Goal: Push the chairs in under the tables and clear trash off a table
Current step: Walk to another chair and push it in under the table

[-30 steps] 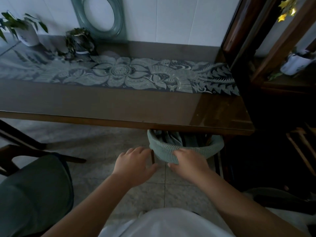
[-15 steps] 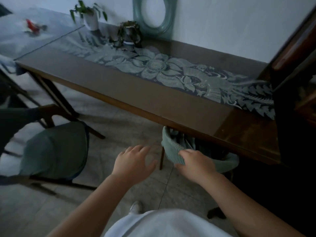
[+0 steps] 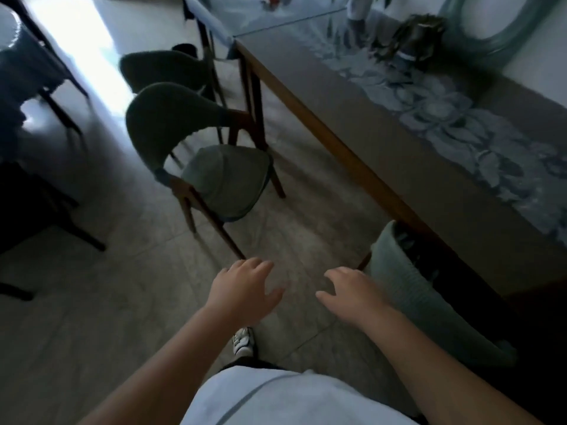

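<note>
Glossy wood-edged table [image 3: 346, 96], patterned cloth runner [image 3: 460, 118], chair [image 3: 199, 154] — nubby fabric seat, wooden legs, matt tiled floor [image 3: 92, 302]

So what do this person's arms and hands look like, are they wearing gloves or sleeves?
No gloves or long sleeves: both forearms are bare down to the left hand and right hand. No watch, rings or bracelets show. A light, whitish shirt with a thin darker seam fills the bottom of the view, and a pale sneaker with dark markings peeks out below.
</note>
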